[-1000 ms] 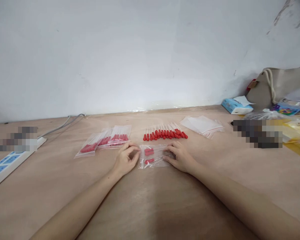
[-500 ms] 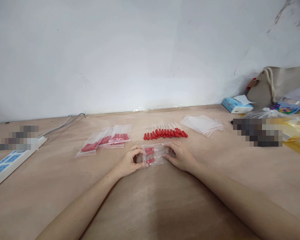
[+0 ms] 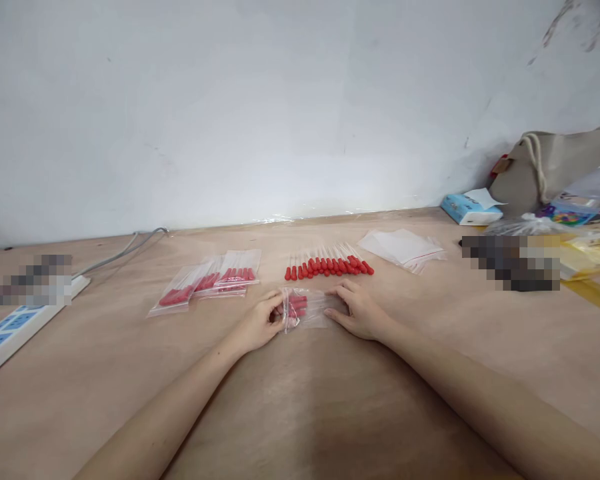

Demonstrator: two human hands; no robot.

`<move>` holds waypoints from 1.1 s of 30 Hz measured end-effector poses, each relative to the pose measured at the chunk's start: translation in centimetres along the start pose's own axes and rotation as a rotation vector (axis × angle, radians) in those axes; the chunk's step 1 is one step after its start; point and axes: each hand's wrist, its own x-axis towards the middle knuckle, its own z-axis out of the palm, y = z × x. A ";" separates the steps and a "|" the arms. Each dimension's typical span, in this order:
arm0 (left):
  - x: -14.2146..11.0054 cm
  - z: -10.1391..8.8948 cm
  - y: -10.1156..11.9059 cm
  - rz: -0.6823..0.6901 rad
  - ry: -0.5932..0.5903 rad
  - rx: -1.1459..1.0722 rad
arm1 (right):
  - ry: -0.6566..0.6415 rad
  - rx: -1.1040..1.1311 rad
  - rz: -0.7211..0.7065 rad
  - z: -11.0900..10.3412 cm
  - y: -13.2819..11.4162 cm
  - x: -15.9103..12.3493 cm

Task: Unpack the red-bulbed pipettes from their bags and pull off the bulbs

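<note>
Item in hand: 1 clear bag (image 3: 306,312) lies on the table (image 3: 260,413) between your 2 hands. Your left hand (image 3: 257,323) grips its left end, thumb and fingers closed on the bunched film. Your right hand (image 3: 359,313) touches its right end, thumb and fingers apart; whether they pinch the film, I cannot tell. Red bulbs show inside the bag, nearer your left hand; their exact count and the state of the closure cannot be confirmed.

Done, in my judgement: at least 3 filled bags (image 3: 243,260) lie overlapping beyond your left hand, each with red bulbs inside.

Left: a row of loose red-bulbed droppers (image 3: 325,265) lies just beyond the bag in hand, outside any bag, stems pointing away from you. Beyond your right hand, a flat pile of unused bags (image 3: 400,248) shows no bulbs.

Assessment: you appear partway through, with 1 bag in progress and a sizeable loose stock outstanding.
</note>
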 end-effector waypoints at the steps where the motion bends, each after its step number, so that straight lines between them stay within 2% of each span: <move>1: 0.0 0.1 0.1 -0.002 -0.003 0.011 | -0.005 0.002 -0.014 0.0 0.0 0.0; 10: -0.4 0.9 0.6 0.032 0.093 0.043 | 0.013 0.015 -0.015 -0.1 -0.2 -0.1; 16: -0.3 1.3 -0.1 -0.001 0.068 0.000 | 0.037 0.025 -0.049 0.2 0.1 -0.1; 25: -0.2 0.7 1.7 0.040 0.016 0.152 | 0.012 0.012 -0.044 0.2 0.1 0.0; 30: -0.6 0.7 1.0 0.028 -0.007 0.051 | 0.018 0.014 -0.052 0.2 0.1 -0.1; 33: -0.8 0.9 0.3 0.003 0.049 -0.032 | 0.021 0.012 -0.050 0.2 0.1 -0.1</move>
